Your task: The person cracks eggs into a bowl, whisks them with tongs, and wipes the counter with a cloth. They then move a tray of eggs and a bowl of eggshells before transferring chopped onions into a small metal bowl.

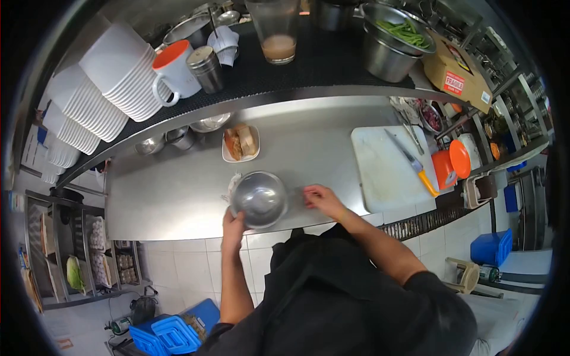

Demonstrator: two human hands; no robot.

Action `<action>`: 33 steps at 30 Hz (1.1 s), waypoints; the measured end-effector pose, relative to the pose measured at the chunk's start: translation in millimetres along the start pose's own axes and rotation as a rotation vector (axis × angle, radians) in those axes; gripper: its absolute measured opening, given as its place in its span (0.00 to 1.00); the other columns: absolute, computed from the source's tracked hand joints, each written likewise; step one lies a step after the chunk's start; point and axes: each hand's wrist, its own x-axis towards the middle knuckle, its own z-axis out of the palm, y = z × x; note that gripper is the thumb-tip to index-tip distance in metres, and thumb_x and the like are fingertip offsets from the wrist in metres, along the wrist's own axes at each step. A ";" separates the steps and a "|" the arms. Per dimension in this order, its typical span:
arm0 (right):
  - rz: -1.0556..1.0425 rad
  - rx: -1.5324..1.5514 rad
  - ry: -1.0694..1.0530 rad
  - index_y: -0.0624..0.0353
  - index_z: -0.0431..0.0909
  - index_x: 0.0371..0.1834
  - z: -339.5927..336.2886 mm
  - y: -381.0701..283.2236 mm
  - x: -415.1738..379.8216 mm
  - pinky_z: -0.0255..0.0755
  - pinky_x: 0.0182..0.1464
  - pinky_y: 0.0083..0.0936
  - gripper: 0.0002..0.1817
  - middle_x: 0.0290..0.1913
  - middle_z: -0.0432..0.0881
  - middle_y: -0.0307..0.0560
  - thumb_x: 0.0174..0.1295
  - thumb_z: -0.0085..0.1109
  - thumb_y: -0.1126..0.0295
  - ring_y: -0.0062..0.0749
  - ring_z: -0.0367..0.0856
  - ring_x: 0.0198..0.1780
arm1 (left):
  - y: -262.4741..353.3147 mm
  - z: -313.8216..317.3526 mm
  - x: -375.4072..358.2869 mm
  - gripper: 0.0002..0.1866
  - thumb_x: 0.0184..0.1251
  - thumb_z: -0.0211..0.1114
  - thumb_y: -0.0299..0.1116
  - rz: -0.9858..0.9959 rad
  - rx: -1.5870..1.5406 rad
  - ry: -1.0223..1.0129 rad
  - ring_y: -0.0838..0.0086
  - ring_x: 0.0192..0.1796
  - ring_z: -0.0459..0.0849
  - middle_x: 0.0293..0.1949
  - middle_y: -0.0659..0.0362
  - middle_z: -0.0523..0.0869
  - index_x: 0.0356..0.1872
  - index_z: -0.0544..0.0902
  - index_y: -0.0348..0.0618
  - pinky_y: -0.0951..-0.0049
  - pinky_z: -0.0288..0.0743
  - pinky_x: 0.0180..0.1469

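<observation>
A round metal bowl (259, 200) is at the front edge of the steel counter (314, 148), its inside showing no food. My left hand (233, 228) grips the bowl's near left rim, thumb on the rim. To the right of the bowl, apart from it, my right hand (320, 200) hovers over the counter with its fingers curled; whether they hold anything is too blurred to tell. A crumpled whitish cloth (234, 179) shows partly behind the bowl. Beyond it stands a square white dish (241, 143) with pieces of food.
A white cutting board (380, 172) with a yellow-handled knife (415, 166) lies at the right, beside an orange scale (444, 169). The black-matted shelf (326, 65) above holds stacked white bowls (119, 71), an orange-rimmed mug (178, 74), a glass and a cardboard box (457, 71).
</observation>
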 end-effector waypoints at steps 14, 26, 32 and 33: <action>-0.003 -0.017 0.701 0.59 0.81 0.62 -89.9 8.9 -154.4 0.83 0.45 0.28 0.16 0.46 0.87 0.42 0.78 0.63 0.63 0.25 0.88 0.42 | 18.7 194.0 83.9 0.18 0.79 0.61 0.32 -0.051 0.179 -0.490 0.66 0.42 0.92 0.49 0.51 0.89 0.64 0.77 0.36 0.63 0.91 0.38; -0.236 0.391 0.873 0.62 0.71 0.72 -328.2 -85.5 -178.5 0.86 0.41 0.32 0.23 0.52 0.83 0.49 0.78 0.59 0.66 0.32 0.87 0.41 | 10.6 422.9 51.1 0.22 0.78 0.57 0.31 -0.074 0.170 -0.514 0.63 0.49 0.91 0.56 0.50 0.87 0.70 0.74 0.38 0.61 0.90 0.42; -0.197 0.948 0.939 0.65 0.65 0.73 -483.8 -151.6 -34.7 0.89 0.44 0.41 0.26 0.57 0.80 0.55 0.76 0.55 0.66 0.43 0.87 0.44 | 1.7 465.6 12.7 0.22 0.78 0.57 0.31 -0.070 0.148 -0.357 0.59 0.53 0.90 0.58 0.48 0.86 0.69 0.73 0.36 0.57 0.89 0.47; -0.175 0.961 0.990 0.65 0.63 0.74 -504.1 -151.3 -10.5 0.91 0.44 0.43 0.26 0.57 0.80 0.56 0.77 0.53 0.67 0.44 0.87 0.45 | -3.4 461.0 9.2 0.22 0.77 0.57 0.31 -0.054 0.119 -0.330 0.58 0.53 0.90 0.58 0.48 0.86 0.68 0.73 0.36 0.57 0.89 0.47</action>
